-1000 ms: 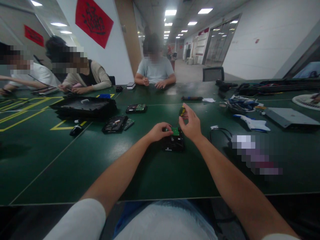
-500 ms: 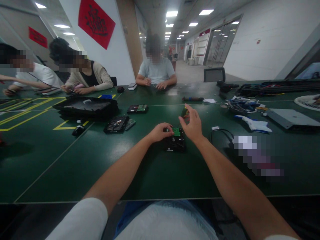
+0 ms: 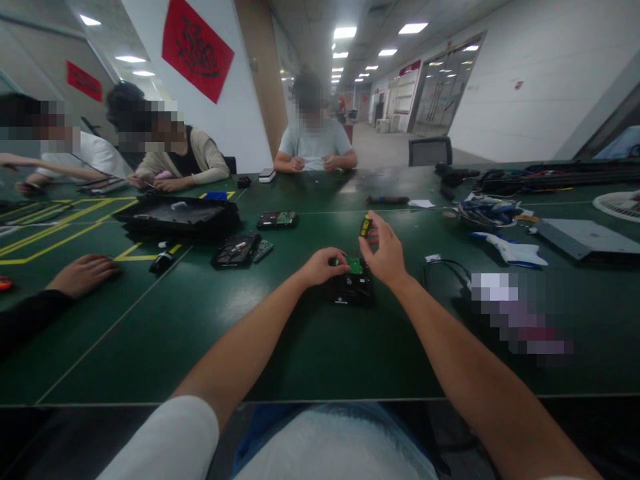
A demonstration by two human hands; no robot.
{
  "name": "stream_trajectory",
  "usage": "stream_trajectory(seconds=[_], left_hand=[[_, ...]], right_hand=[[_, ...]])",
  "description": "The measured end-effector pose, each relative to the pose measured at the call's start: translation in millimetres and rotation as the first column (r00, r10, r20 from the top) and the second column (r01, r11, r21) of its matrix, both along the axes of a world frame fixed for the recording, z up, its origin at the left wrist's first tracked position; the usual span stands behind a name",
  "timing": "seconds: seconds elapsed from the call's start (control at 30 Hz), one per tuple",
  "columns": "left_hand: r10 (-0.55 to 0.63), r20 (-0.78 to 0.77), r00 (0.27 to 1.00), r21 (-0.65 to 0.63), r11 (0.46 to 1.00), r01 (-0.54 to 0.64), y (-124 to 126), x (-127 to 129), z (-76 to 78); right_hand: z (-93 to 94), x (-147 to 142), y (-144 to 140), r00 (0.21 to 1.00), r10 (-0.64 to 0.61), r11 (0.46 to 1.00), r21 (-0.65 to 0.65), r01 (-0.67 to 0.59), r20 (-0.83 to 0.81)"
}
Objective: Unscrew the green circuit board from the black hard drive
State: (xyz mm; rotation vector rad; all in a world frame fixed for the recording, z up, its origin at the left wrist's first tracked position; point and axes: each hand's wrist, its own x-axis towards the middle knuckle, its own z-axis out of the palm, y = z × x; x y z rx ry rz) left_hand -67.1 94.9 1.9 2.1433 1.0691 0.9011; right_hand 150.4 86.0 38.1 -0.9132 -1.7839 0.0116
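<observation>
Black hard drive (image 3: pixel 350 288) with green circuit board, frame centre: left hand (image 3: pixel 320 265) pinned it, right hand (image 3: pixel 386 253) pinched a yellow-handled screwdriver (image 3: pixel 365 225); unscrewing, tip needs seating.

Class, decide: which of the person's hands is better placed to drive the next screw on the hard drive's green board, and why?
Right. The right hand already grips the yellow-handled screwdriver just above the green board, while the left hand rests on the hard drive, probably steadying it.

1. The table (image 3: pixel 310 353) is seen in dark green, marked with yellow lines.
2. The drive (image 3: pixel 353 288) is black, its board (image 3: pixel 355 265) green.
3. The screwdriver (image 3: pixel 366 225) is yellow and black.
</observation>
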Motion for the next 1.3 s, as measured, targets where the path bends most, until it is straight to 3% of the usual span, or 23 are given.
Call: stream_trajectory(seconds=[1.3], left_hand=[[-0.013, 0.02, 1.0, 0.013, 1.0, 0.013, 0.6, -0.6, -0.5]], right_hand=[[1.5, 1.4, -1.5, 0.999, -0.038, 0.999, 0.017, 0.038, -0.006]])
